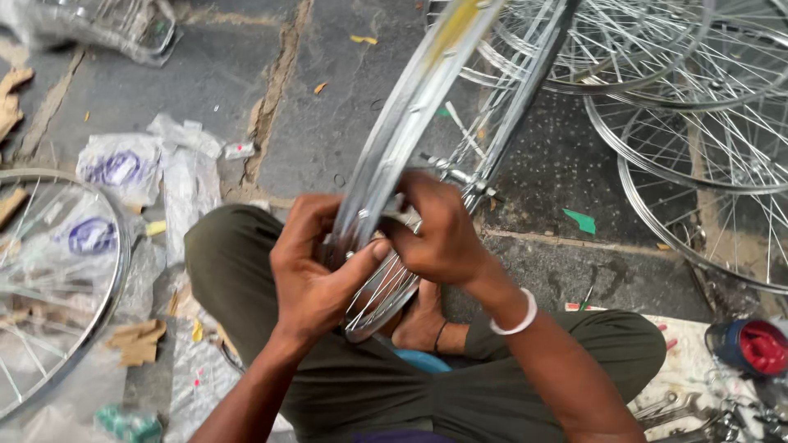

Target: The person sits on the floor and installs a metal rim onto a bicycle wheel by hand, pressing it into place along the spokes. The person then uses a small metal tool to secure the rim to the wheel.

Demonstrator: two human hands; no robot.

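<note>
Seated cross-legged on the stone floor (328, 98), we steady a chromed bicycle wheel rim (410, 107) upright over our lap, left hand (312, 262) and right hand (439, 234) both closed on its lower edge; it looks light, stiff and slippery, best held at the rim, clear of the thin spokes (377, 287).

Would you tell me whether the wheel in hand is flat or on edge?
On edge: the wheel rises tilted from the lap, gripped by the left hand and right hand.

Crumpled clear plastic bags (123, 168) with round blue-purple printed labels (92, 235) lie on the stone floor (328, 123) at left, another clear plastic wrapper (98, 25) lying at the top-left corner.
</note>
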